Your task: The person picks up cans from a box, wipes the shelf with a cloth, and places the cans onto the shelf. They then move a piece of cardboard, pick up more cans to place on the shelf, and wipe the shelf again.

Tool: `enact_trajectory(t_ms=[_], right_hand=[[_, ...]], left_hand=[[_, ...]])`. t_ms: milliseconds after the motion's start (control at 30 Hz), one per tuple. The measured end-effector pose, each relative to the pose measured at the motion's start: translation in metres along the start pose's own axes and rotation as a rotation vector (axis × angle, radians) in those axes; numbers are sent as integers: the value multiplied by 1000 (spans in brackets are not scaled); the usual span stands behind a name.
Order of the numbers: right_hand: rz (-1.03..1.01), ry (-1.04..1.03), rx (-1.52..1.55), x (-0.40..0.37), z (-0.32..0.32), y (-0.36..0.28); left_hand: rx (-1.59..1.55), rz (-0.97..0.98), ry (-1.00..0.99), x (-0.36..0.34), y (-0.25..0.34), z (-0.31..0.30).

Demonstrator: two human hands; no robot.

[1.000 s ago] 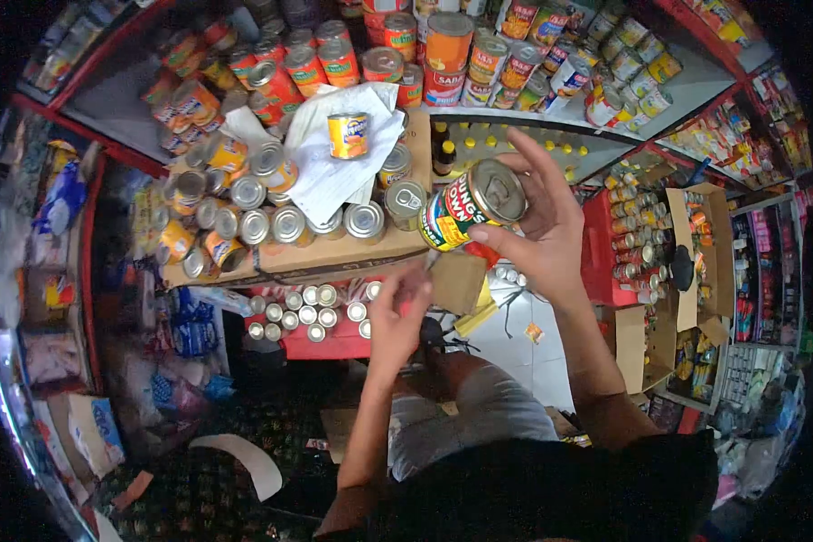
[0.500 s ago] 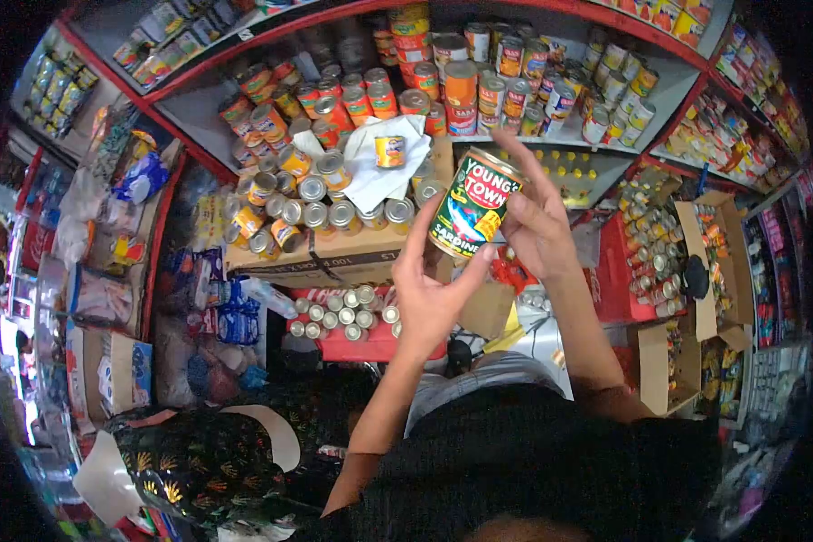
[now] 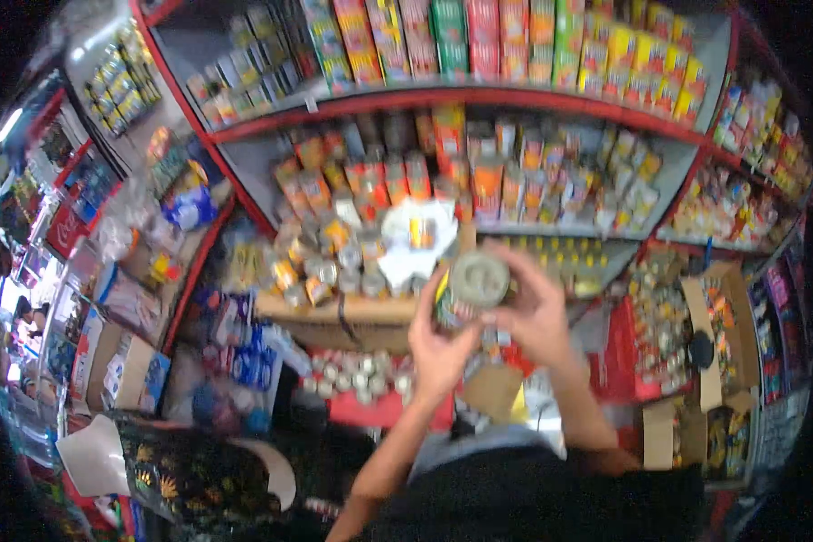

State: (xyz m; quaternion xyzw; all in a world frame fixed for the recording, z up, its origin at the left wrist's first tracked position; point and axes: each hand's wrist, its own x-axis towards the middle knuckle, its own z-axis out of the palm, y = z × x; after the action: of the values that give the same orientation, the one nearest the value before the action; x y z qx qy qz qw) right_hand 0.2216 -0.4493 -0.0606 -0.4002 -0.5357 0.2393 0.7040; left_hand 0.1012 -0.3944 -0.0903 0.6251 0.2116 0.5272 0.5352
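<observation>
Between both hands is a sardine can [image 3: 479,278], its round metal end facing the camera and its label partly visible below. My left hand [image 3: 438,348] wraps the can's left and lower side. My right hand [image 3: 537,312] has its fingers around the right side, with the thumb near the can's lower edge. The picture is blurred by motion. Behind the can, white paper [image 3: 438,239] with a small yellow can [image 3: 422,232] on it lies over stacked cans.
Shelves [image 3: 533,95] of cans and packets stand ahead. A long cardboard box [image 3: 379,312] bears several cans; more stand on a red surface [image 3: 388,411] below. Open cartons [image 3: 718,352] are at the right. A plastic chair [image 3: 95,456] and patterned cloth [image 3: 194,479] are lower left.
The can has tipped so that its end faces the camera instead of its label. The view has tilted up, showing more of the upper shelf, and the hands sit lower in it.
</observation>
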Motion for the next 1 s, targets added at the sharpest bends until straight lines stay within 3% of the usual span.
enact_trajectory(t_ms=[33, 67, 133, 200, 433, 500, 633, 667, 733, 800, 833, 900, 933, 1000], right_hand=[[46, 55, 1, -3, 2, 3], [60, 59, -140, -2, 5, 2], [64, 115, -414, -6, 16, 9], [24, 106, -431, -6, 24, 11], [80, 150, -229, 1, 44, 10], [118, 66, -37, 26, 40, 12], [-129, 24, -278, 144, 24, -26], [42, -14, -288, 184, 16, -42], [-4, -32, -338, 267, 10, -68], [-126, 97, -589, 355, 3, -79], [-66, 91, -483, 388, 5, -85], [-105, 91, -572, 422, 14, -105], [-262, 255, -877, 493, -8, -81], [-301, 336, -1118, 489, 13, -95]], left_hand=[[37, 23, 55, 1, 0, 3], [-85, -72, 107, 0, 0, 4], [6, 33, 165, 4, -8, 5], [87, 112, 195, 6, -11, 7], [410, 296, 108, 13, -1, -9], [564, 313, 41, 19, 11, -16], [549, 268, 90, 29, 23, -40], [546, 272, 91, 32, 24, -51], [317, 131, 3, 34, 21, -71], [284, 125, 48, 33, 16, -87], [357, 119, 41, 33, 13, -99], [377, 115, 68, 32, 11, -115], [374, 119, 77, 32, 10, -124], [367, 47, 113, 31, 8, -143]])
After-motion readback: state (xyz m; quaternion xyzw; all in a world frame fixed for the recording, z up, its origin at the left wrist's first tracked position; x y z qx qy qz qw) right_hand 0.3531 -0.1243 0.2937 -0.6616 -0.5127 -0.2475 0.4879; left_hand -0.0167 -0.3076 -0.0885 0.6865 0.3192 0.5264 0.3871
